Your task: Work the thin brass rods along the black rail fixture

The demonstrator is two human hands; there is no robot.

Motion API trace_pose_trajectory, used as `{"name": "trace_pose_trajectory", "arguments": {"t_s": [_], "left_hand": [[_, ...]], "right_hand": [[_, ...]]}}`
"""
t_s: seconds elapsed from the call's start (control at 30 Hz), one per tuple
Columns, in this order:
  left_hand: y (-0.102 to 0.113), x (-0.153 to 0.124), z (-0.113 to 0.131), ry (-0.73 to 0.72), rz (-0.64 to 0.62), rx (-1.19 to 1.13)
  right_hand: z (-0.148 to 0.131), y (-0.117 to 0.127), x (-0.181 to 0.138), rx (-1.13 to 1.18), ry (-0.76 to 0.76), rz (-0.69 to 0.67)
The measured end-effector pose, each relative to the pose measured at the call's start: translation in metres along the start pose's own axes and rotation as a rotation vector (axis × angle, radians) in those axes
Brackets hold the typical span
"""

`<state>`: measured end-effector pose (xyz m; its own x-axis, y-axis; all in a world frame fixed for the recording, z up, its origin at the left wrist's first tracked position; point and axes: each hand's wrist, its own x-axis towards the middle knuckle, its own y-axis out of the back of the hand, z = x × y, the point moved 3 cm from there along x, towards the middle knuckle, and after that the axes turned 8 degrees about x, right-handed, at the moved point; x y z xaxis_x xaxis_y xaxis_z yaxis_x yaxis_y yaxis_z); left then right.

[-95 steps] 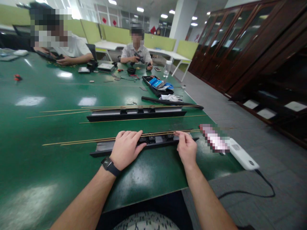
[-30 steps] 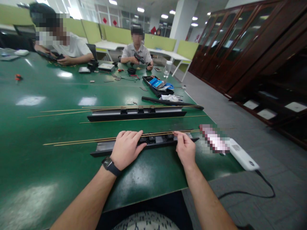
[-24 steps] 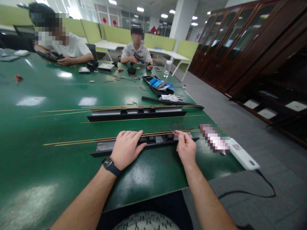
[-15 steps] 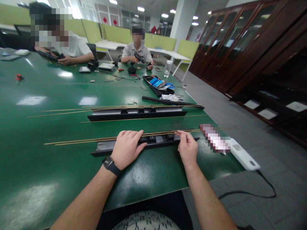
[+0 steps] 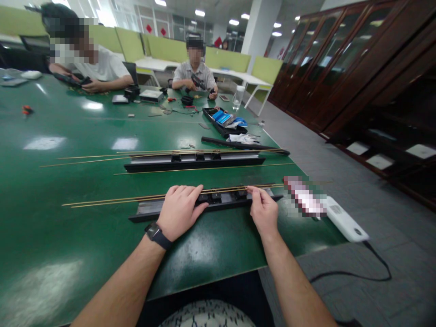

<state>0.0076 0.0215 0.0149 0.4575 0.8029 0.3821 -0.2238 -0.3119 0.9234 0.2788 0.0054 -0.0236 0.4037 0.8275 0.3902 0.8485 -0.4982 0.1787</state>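
Left hand (image 5: 180, 210) spread over near black rail (image 5: 226, 205); grip beneath hidden, can't tell. Right fingertips (image 5: 251, 189) pinch a thin brass-coloured rod (image 5: 231, 188) lying lengthwise over that rail. My judgement: steady rail, light pinch, no bending.

Two o'clock: dark wooden cabinet (image 5: 315, 68). Twelve: black tray (image 5: 218, 127), blue packs (image 5: 221, 118) inside. Four: white device (image 5: 346, 220), black cable (image 5: 354, 274) attached.

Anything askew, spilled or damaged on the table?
Nothing looks spilled or damaged. Slightly odd: one thin rod lies loose on the green table in front of the far rail, while the other rods there run along the rail, their left ends splayed unevenly. The near rail shows nothing amiss where it is uncovered.
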Motion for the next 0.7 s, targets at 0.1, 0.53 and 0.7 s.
{"name": "trace_pose_trajectory", "arguments": {"t_s": [0.1,0.53,0.7], "left_hand": [[0.0000,-0.0001,-0.0002,-0.003,0.006,-0.010],[-0.0002,-0.0001,-0.0002,0.001,-0.002,0.012],[0.0001,0.0002,-0.0003,-0.005,0.004,0.012]], "right_hand": [[0.0006,0.0007,0.0011,0.017,-0.004,0.041],[-0.0012,0.0032,0.0013,-0.048,-0.005,0.042],[-0.0009,-0.0002,0.0000,-0.019,0.004,0.005]]}}
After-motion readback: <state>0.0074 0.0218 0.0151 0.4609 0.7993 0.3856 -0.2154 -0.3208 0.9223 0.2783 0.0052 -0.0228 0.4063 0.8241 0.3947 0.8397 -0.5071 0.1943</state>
